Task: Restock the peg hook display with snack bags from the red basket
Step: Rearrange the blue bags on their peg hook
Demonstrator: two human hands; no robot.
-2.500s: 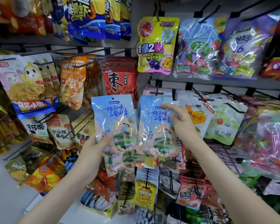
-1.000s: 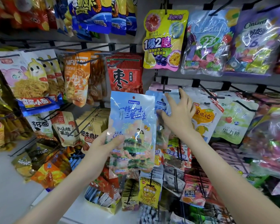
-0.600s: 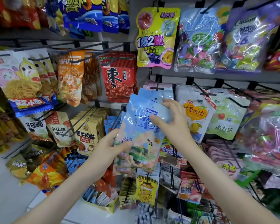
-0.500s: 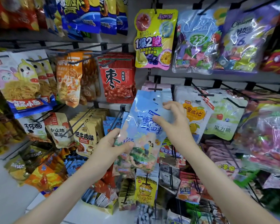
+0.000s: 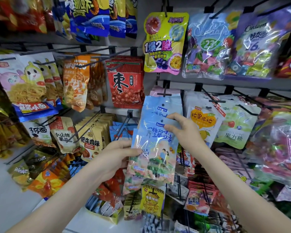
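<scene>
One blue bag (image 5: pixel 160 105) has gone onto the peg hook (image 5: pixel 165 94). Now my right hand (image 5: pixel 181 132) pinches the next bag (image 5: pixel 156 148) by its top, and my left hand (image 5: pixel 116 155) grips its side.

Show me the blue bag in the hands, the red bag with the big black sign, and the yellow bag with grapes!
blue bag (image 5: pixel 155 148): head view, middle of its front.
red bag (image 5: pixel 120 82): head view, on the big black character.
yellow bag (image 5: pixel 158 47): head view, on its printed numbers.

A pale grey back panel (image 5: pixel 150 83) stands behind dark horizontal rails (image 5: pixel 10 46) that carry black peg hooks (image 5: pixel 123 126). Low on the left is a plain whitish surface (image 5: pixel 8 199), and bright light glints off clear packets (image 5: pixel 207 47) at upper right
</scene>
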